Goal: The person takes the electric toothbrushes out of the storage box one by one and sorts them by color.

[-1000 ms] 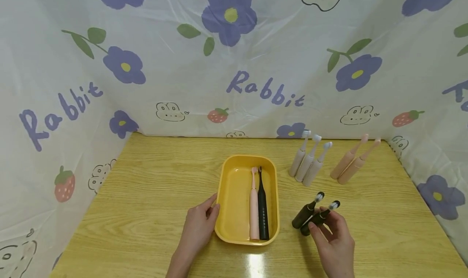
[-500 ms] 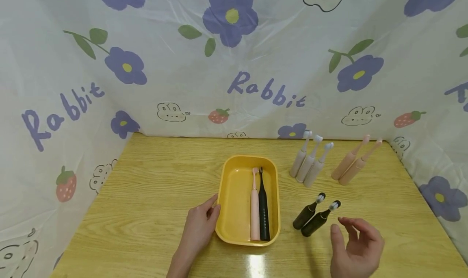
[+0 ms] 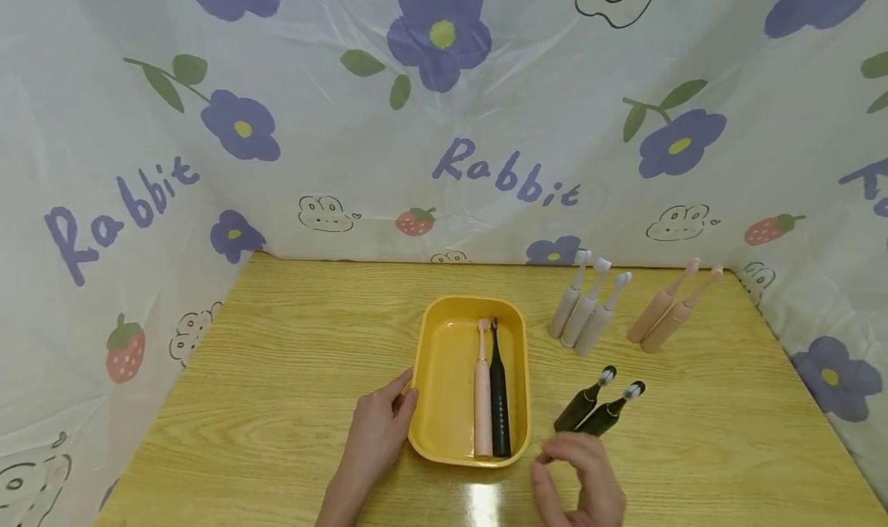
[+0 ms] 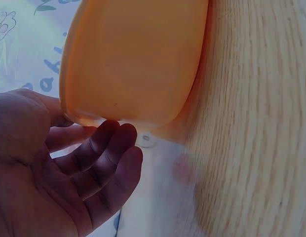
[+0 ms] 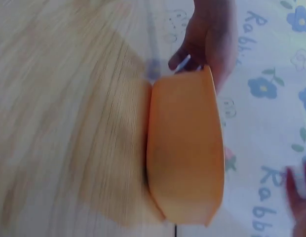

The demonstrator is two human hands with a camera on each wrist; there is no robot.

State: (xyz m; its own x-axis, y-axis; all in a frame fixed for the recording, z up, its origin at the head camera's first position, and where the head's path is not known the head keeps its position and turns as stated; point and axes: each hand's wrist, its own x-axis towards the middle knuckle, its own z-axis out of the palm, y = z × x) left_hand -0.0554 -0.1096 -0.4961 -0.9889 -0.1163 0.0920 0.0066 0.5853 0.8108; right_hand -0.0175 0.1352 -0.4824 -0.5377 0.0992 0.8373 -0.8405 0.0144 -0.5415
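Note:
A yellow plastic tray [image 3: 433, 388] stands on the table in the head view. Inside it a pink electric toothbrush [image 3: 482, 404] and a black electric toothbrush [image 3: 499, 407] lie side by side. My left hand [image 3: 378, 419] holds the tray's left rim, the thumb at the edge and the fingers against the outer wall [image 4: 133, 59]. Low at the right, my right hand [image 3: 583, 481] hovers near the tray's corner, fingers loosely bent around nothing. Just beyond it two black electric toothbrushes, a left one [image 3: 581, 405] and a right one [image 3: 610, 413], stand upright, the right one's base partly hidden.
Behind these stand three grey-white electric toothbrushes [image 3: 583, 319] in a row and, further right, two pink electric toothbrushes [image 3: 662, 319]. A floral cloth [image 3: 347, 126] hangs along the back and sides of the wooden table [image 3: 291, 342].
My right hand let go of the right black toothbrush, drew back to the right, then swung left toward the tray's near corner. The left hand and tray have stayed put.

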